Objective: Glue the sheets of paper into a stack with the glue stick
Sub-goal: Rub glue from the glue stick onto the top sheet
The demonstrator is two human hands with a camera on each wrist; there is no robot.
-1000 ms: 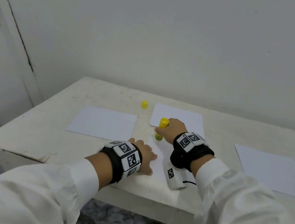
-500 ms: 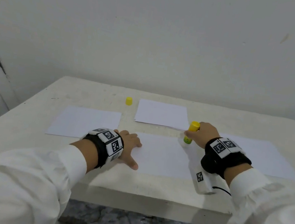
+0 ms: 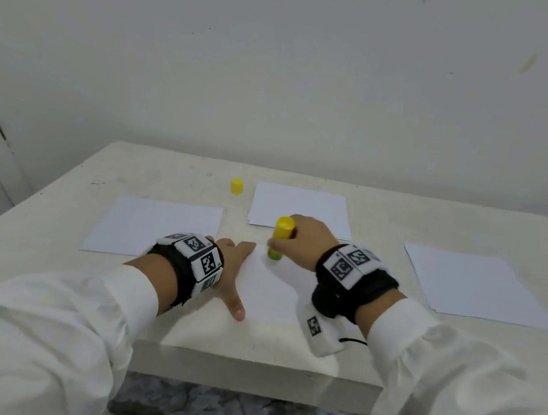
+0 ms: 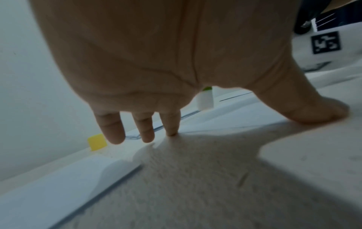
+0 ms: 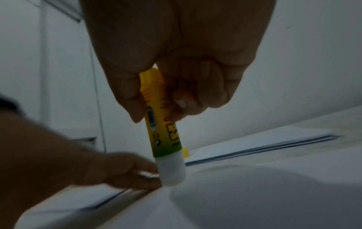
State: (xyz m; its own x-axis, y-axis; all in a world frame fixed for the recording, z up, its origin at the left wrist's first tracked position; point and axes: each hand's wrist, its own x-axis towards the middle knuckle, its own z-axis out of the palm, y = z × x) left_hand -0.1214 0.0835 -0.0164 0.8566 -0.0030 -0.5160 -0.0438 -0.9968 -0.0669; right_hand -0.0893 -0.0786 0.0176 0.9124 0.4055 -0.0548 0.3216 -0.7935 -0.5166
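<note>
Yellow-green glue stick (image 3: pixel 279 239) — white paper (image 3: pixel 273 286)

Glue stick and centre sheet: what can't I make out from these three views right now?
- Glue on the centre sheet: none shows in any view; white on white.
- Glue stick label: right wrist view, blurred and part hidden behind the right hand's fingers.
- Left hand fingertips: head view, hidden behind the hand and wrist band.
- Far stack sheet count: edges too thin and blurred.

The head view looks down from behind both hands; each wrist view sits close under its palm, and all share the glue stick (image 3: pixel 278 237) between them.
</note>
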